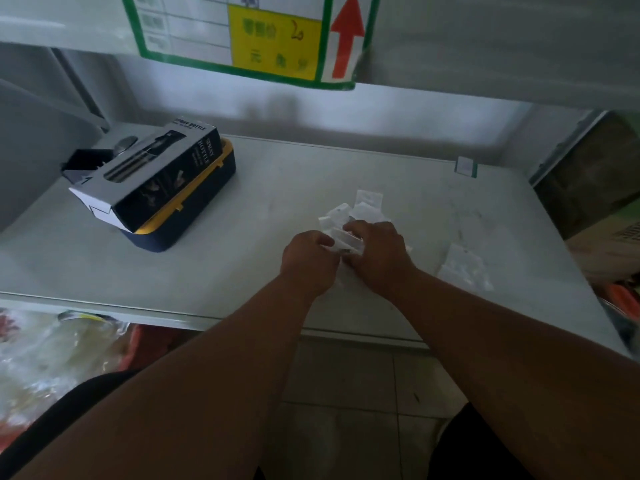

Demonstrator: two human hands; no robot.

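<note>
A small clear packet point(347, 242) is held just above the shelf point(263, 188), well to the right of the spray bottle box point(149, 174) and nearer the front edge than that box. It is pinched from both sides: the left hand point(307, 258) is curled at its left edge, and the right hand point(378, 255) is curled over its right end, the fingertips hidden beneath the knuckles. Something dark can be made out inside the packet, but what it is cannot be told. More loose packets point(365, 205) are spread just behind the hands, farther right of the box, and a second heap point(464, 268) lies farther right again, near the front edge. The box itself rests tilted on a navy and yellow case point(194, 220). Judged from its look, the packet is very light, thin and limp, with a slick film that is likely to slide between dry fingers and to cling to its neighbours. A hold at the edges or a corner, where the film is doubled or sealed, is to be preferred over the slack middle. Little force should be needed; a hard squeeze would probably crumple it or press the contents, and a careless pull could drag neighbouring packets along.
</note>
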